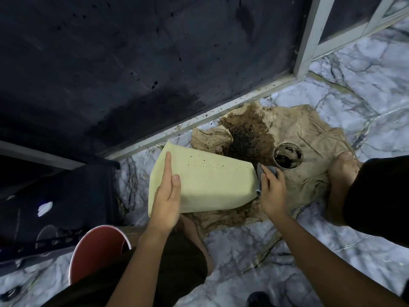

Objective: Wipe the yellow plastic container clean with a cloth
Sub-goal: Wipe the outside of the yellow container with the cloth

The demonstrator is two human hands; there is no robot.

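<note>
container (208, 182) between hands, cloth (261, 171) under right fingers (269, 177)

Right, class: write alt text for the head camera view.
A person's left hand steadies a tipped yellow container while the right hand presses a grey cloth to its base, above stained brown paper on a marble floor.

Grey cloth (264, 173) mostly hidden between right hand (273, 191) and yellow container (205, 185) base. Red bucket (97, 251) partly covered by leg. Container's inside not seen.
</note>
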